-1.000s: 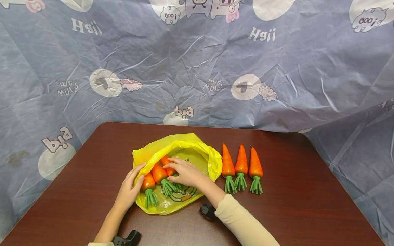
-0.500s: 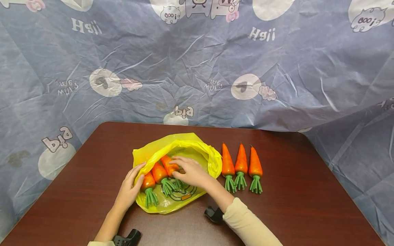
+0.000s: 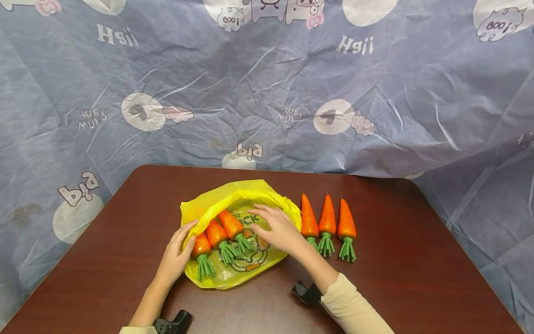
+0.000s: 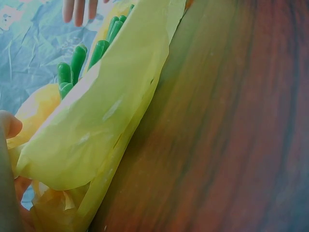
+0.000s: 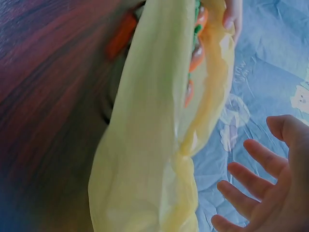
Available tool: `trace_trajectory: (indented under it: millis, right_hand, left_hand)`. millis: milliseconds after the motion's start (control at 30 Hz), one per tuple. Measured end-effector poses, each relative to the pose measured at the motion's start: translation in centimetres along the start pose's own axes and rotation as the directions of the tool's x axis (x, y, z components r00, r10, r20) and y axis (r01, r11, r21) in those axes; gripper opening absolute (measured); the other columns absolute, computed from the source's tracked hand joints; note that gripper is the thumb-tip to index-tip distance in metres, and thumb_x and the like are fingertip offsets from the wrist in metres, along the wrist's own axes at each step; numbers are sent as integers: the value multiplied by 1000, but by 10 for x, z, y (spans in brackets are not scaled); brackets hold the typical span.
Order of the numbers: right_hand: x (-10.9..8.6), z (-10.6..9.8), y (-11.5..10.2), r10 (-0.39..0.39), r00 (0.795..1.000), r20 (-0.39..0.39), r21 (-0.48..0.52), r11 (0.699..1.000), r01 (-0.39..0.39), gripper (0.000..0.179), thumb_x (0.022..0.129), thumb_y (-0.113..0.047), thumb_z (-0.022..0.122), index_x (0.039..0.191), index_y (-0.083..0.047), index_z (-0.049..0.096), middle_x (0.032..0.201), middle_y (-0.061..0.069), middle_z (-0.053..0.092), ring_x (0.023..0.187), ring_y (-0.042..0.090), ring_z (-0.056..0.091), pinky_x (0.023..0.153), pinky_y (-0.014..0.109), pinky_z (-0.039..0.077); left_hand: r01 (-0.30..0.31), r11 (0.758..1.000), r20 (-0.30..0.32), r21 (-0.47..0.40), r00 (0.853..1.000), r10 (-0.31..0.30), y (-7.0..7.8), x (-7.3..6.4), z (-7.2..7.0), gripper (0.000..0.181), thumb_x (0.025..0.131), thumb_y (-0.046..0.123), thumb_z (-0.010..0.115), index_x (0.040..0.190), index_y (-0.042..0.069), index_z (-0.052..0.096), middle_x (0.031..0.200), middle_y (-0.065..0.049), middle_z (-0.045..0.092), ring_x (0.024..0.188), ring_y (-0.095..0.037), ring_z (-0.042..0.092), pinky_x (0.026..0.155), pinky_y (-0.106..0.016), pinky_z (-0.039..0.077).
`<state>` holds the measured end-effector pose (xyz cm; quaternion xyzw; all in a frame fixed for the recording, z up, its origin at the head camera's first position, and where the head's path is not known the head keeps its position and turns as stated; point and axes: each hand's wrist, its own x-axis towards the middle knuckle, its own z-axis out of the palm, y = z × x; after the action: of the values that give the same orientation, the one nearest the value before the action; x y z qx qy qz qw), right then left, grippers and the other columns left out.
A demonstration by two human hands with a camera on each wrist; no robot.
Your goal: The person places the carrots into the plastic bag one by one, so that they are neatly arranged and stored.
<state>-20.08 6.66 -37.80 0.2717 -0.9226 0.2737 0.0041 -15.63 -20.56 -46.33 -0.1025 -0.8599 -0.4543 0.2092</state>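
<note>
A yellow plastic bag (image 3: 267, 260) lies on the table with its mouth held wide toward the person. My left hand (image 3: 174, 255) holds the bag's left rim, thumb on the inner side. Three carrots with green stem ends lie side by side in the bag: a left one (image 3: 202, 247), a middle one (image 3: 216, 235) and a right one (image 3: 231, 224). My right hand (image 3: 280, 230) hovers over the right part of the bag opening, fingers spread and holding nothing; the right wrist view also shows these fingers (image 5: 256, 181) apart and bare.
Right of the bag, three more carrots stand in a row, tips away: a near one (image 3: 308, 218), a centre one (image 3: 327, 218) and an outer one (image 3: 346, 221). The dark brown table (image 3: 400, 260) backs onto a printed grey-blue cloth (image 3: 258, 83).
My right hand has let go of the rightmost carrot inside the bag and moved right, away from it. My left hand has stayed at the bag's rim.
</note>
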Motion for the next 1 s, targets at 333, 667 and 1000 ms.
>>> trace_trajectory:
  millis: [333, 667, 1000]
  right_hand:
    - [-20, -21, 7, 29, 997, -72, 4, 1000, -29, 45, 90, -42, 51, 132, -26, 48, 143, 1, 40, 133, 27, 34, 109, 54, 19]
    - [-40, -35, 24, 70, 987, -142, -24, 997, -75, 44, 89, -35, 55, 131, -21, 49, 142, 5, 41, 131, 27, 36, 110, 54, 18]
    - [-60, -47, 53, 145, 972, -187, -12, 989, -150, 45, 89, -32, 57, 132, -20, 48, 143, 6, 38, 130, 33, 35, 107, 57, 16]
  left_hand:
    - [-13, 1000, 8, -6, 1000, 14, 0, 1, 0, 37, 93, 12, 49, 130, 15, 49, 131, -13, 49, 122, -24, 39, 101, -39, 31]
    - [9, 1000, 3, -1, 1000, -9, 0, 1, 0, 37, 94, 14, 49, 131, 18, 49, 133, -9, 49, 123, -16, 38, 100, -12, 23]
    - [15, 1000, 5, 5, 1000, -15, 0, 1, -1, 37, 94, 16, 49, 131, 19, 49, 134, -8, 49, 124, -8, 36, 101, -16, 25]
